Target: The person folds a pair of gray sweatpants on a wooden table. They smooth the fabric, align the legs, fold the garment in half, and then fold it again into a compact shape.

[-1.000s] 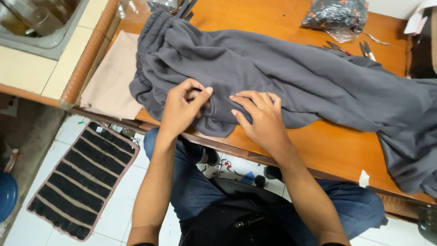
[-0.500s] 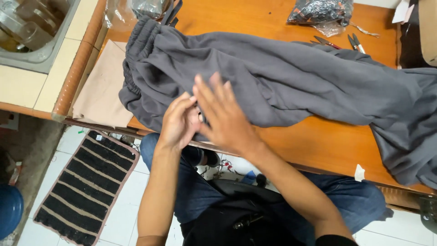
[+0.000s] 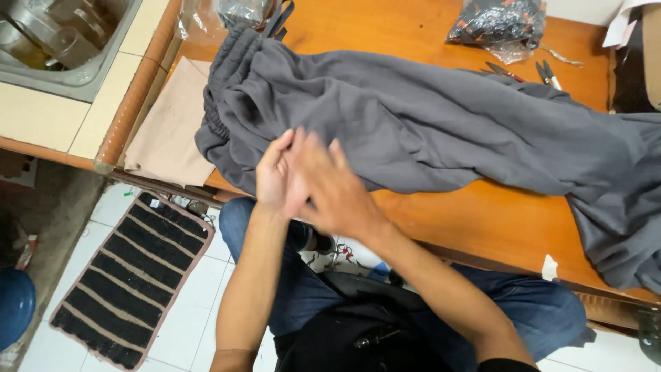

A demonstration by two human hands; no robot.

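Two bare hands are meeting at the near edge of grey sweatpants [image 3: 427, 131] lying across an orange table [image 3: 496, 220]. The left hand [image 3: 274, 176] and right hand [image 3: 334, 189] are overlapping with fingers spread flat, gripping nothing. The elastic waistband [image 3: 224, 89] is lying just beyond and left of them.

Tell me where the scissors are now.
In the head view, the scissors lie on the wooden table at upper right, between the grey trousers and a plastic bag.

A second ago both hands lay flat and apart on the grey trousers [image 3: 413, 124]; now the left hand [image 3: 274, 176] and right hand [image 3: 330, 186] are together at the near edge, right overlapping left, blurred. Fingers off the cloth's top, lifted. Trousers sit lower and further right in view.
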